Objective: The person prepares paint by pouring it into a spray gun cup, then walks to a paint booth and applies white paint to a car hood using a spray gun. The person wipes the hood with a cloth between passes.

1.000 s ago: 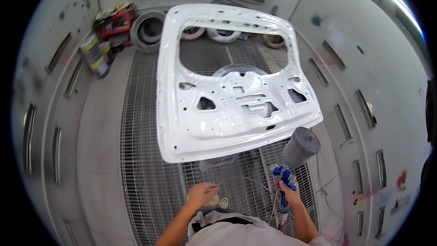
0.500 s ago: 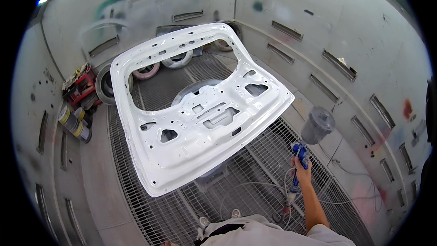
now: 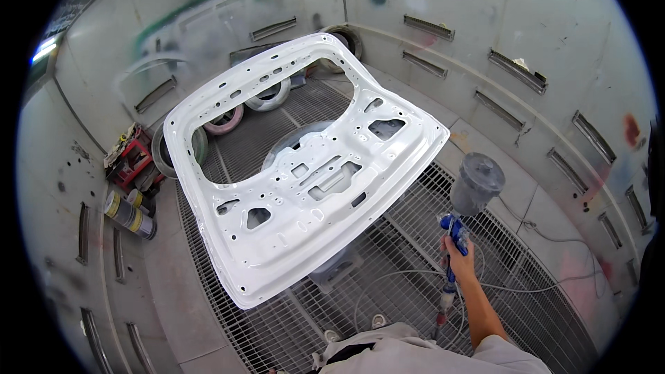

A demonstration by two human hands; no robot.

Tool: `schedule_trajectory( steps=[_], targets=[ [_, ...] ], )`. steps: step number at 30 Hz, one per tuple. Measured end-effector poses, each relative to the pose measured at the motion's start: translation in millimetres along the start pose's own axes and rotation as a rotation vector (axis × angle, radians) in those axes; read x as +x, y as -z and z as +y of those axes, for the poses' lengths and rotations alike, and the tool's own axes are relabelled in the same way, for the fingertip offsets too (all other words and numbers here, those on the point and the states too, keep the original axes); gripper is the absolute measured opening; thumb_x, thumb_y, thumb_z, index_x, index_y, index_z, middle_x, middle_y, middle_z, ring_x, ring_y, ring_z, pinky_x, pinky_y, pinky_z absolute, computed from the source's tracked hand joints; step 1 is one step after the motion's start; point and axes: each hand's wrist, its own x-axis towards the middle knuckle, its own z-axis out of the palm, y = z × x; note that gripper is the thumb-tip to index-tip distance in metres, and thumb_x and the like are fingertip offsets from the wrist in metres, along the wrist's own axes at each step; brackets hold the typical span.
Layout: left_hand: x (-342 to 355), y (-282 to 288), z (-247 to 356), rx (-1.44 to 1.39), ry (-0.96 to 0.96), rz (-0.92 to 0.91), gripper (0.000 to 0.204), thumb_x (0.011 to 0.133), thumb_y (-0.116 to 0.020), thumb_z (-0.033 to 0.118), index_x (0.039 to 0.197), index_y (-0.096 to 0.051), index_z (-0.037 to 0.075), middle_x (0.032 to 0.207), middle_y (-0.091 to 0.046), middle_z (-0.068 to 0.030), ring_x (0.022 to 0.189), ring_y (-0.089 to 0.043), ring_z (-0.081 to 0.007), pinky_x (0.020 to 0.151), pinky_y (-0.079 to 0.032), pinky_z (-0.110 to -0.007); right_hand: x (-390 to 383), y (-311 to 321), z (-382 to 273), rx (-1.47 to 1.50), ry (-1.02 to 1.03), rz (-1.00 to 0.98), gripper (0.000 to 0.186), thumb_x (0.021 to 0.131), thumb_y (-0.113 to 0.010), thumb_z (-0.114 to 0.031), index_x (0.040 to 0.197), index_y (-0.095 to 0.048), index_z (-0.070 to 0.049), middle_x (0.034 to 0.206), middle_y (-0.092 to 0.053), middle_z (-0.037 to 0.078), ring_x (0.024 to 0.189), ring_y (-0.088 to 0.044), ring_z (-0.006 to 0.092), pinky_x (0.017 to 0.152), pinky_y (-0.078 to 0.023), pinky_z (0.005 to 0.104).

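Observation:
My right hand (image 3: 460, 261) is wrapped around the grip of a blue spray gun (image 3: 455, 235), off to the right of the panel. A grey, smoky paint cup (image 3: 478, 183) sits on top of the gun, and a hose fitting (image 3: 447, 299) hangs below its handle. In front of me a glossy white car tailgate (image 3: 291, 235) lies tilted, its inner side with holes and a large window opening facing up. The gun is apart from the tailgate's right edge. My left hand does not show.
A thin air hose (image 3: 547, 288) trails across the floor grating (image 3: 409, 249). Under the tailgate stands a grey support (image 3: 336, 270). Tyres (image 3: 268, 95) lie beyond it. At left are a red cart (image 3: 131, 159) and paint cans (image 3: 130, 216). Booth walls (image 3: 478, 14) enclose the space.
The view has turned slightly, so the walls and cart appear shifted. My right hand keeps its hold on the spray gun, nearly in the same place. The tailgate looks unmoved.

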Motion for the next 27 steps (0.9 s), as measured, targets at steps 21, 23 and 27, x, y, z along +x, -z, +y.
schedule_trajectory(
  steps=[21,23,27],
  targets=[
    [-18,-51,-60,-0.031,-0.092,0.344,0.047,0.085,-0.065,0.046,0.089,-0.071,-0.001,0.081,-0.07,-0.0143,0.073,-0.065,-0.0251,0.063,-0.05,-0.044,-15,-28,8,-0.075,-0.082,-0.187,0.018,0.095,-0.059,-0.02,0.098,-0.061,-0.002,0.079,-0.06,0.003,0.071,-0.058,0.0123,0.044,-0.049,0.0289],
    [-35,-52,-58,-0.033,-0.042,0.288,0.049,0.083,-0.065,0.048,0.089,-0.071,0.0,0.082,-0.07,-0.0177,0.074,-0.066,-0.0272,0.062,-0.05,-0.044,-21,-38,10,-0.098,-0.113,-0.193,0.018,0.095,-0.06,-0.02,0.1,-0.06,-0.002,0.079,-0.06,0.003,0.071,-0.058,0.0122,0.043,-0.049,0.0284],
    [-62,-44,-67,0.353,0.18,0.222,0.057,0.081,-0.062,0.055,0.091,-0.07,-0.001,0.086,-0.068,-0.0256,0.079,-0.068,-0.0344,0.065,-0.049,-0.048,-25,-55,29,-0.123,-0.19,-0.254,0.02,0.094,-0.061,-0.02,0.103,-0.057,-0.002,0.081,-0.061,0.003,0.073,-0.059,0.0122,0.044,-0.049,0.0287]
  ],
)
